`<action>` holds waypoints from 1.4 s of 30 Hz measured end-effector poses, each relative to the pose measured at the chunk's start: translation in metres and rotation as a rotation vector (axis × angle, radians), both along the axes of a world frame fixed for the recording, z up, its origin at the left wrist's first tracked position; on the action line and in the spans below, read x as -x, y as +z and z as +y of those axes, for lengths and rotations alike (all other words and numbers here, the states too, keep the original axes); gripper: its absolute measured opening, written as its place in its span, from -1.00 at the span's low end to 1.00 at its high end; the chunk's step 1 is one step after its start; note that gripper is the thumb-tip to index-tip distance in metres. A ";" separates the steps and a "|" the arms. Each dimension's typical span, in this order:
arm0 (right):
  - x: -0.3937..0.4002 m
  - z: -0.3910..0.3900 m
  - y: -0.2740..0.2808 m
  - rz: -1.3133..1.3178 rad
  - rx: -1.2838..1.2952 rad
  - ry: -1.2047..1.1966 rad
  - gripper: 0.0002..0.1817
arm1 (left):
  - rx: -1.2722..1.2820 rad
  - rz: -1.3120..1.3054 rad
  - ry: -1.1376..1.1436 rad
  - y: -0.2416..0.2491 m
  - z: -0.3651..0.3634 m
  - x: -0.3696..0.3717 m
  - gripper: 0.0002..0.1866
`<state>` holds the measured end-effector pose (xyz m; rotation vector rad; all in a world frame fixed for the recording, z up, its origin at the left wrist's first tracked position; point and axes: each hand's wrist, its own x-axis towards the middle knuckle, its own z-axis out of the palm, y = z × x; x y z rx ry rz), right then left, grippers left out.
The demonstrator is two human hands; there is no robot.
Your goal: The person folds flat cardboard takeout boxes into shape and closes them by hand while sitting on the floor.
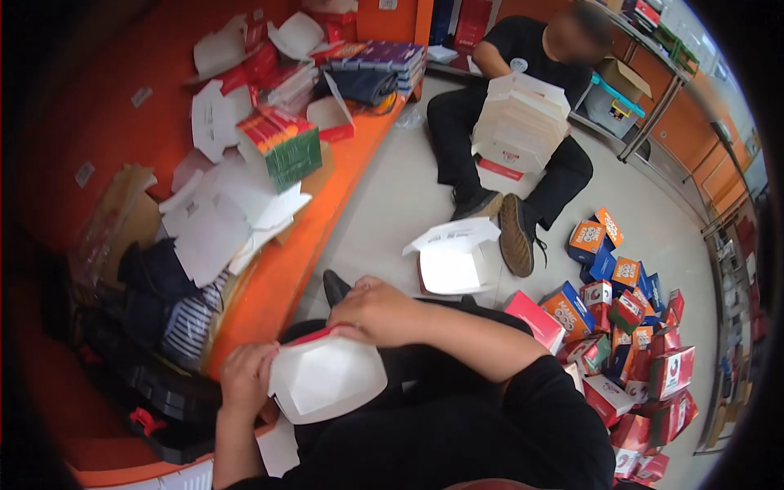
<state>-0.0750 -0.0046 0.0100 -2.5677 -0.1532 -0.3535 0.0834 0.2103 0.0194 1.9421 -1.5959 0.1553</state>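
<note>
A small cardboard box (331, 380), white inside with a strip of red on its far edge, is held over my lap, its open side facing me. My left hand (247, 374) grips its left edge with the fingers closed. At the far edge, my right hand (369, 313) has its fingers bent around the red strip. The fingertips of both hands are partly hidden behind the cardboard. Beyond my right hand, an open white box (455, 265) stands on the floor with its lid flap raised.
Opposite me sits a person (531, 49) holding a stack of flat cartons (523, 122). On the right lies a heap of folded red, blue and orange boxes (621, 318). An orange shelf (347, 192) on the left bears loose cartons, a green-red box (282, 147) and a black case (155, 392).
</note>
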 end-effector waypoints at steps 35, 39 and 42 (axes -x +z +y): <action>0.020 -0.003 -0.078 -0.178 -0.251 -0.167 -0.78 | -0.262 0.196 0.214 -0.026 0.038 -0.012 -0.57; 0.029 0.025 -0.104 -0.158 -0.370 -0.191 -0.70 | -0.229 0.244 0.228 -0.057 0.049 0.003 -0.52; 0.040 0.051 -0.122 -0.107 -0.539 -0.240 -0.54 | -0.066 0.427 0.224 -0.096 0.061 0.015 -0.53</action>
